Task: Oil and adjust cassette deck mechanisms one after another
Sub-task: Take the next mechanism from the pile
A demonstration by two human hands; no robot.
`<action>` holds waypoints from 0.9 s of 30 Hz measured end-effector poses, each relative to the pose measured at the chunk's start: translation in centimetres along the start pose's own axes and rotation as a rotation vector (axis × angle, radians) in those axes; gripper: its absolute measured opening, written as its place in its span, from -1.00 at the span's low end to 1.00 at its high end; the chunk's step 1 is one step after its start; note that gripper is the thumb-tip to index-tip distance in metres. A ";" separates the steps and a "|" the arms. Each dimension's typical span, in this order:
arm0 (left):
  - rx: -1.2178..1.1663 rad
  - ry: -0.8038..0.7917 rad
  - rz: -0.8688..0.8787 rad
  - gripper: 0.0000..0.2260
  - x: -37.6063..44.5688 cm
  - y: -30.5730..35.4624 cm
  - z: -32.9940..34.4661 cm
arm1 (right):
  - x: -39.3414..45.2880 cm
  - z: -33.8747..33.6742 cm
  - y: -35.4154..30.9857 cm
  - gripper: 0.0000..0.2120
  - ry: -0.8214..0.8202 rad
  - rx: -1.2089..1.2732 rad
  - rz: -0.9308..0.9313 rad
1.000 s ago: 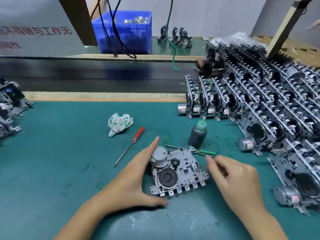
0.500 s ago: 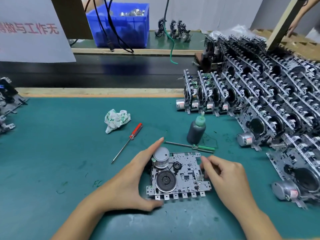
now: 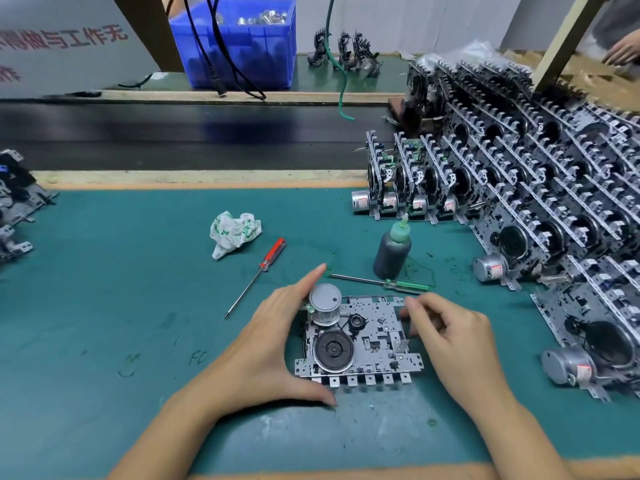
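Note:
A metal cassette deck mechanism lies flat on the green mat, with its silver motor at the rear left and its black flywheel in front. My left hand braces its left side: the forefinger lies straight beside the motor and the thumb runs along the front edge. My right hand is at the right rear corner, its curled fingertips pinching the plate's edge. A dark oil bottle with a green nozzle stands just behind. A green-handled screwdriver lies between the bottle and the mechanism.
A red-handled screwdriver and a crumpled tissue lie at the rear left of the mat. Several rows of stacked mechanisms fill the right side. More mechanisms sit at the left edge. A black conveyor belt and a blue bin lie beyond.
The mechanism has turned to lie square to me. My right hand has closed in on its right rear corner. My left hand keeps its brace.

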State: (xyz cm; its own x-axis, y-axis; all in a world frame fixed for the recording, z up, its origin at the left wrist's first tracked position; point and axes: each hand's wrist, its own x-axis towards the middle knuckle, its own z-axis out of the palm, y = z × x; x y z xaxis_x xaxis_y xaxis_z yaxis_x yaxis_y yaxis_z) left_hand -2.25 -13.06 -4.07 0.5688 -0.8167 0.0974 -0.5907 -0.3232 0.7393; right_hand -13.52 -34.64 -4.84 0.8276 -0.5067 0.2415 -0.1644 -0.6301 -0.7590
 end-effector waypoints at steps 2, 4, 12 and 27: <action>0.008 0.011 0.016 0.06 0.0 0.0 0.0 | 0.0 0.0 -0.3 -0.68 0.028 0.060 -0.004; 0.006 0.020 0.029 0.04 -0.1 0.0 0.0 | -0.1 -0.3 -0.8 -0.78 0.010 0.077 -0.041; 0.025 0.001 0.077 0.06 0.0 -0.1 0.4 | 1.1 -1.8 -3.6 0.10 -0.703 -0.561 -0.383; -0.044 0.025 0.043 0.02 -0.3 -0.7 0.7 | 2.3 -1.3 -6.6 0.06 -0.764 -0.844 -0.360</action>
State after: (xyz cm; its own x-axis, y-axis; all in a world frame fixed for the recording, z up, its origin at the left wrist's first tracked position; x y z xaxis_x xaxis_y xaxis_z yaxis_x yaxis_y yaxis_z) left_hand -2.41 -12.98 -5.08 0.5580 -0.8169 0.1456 -0.5890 -0.2663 0.7630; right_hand -11.23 -32.42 1.48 0.9565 0.0789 -0.2807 0.0779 -0.9969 -0.0149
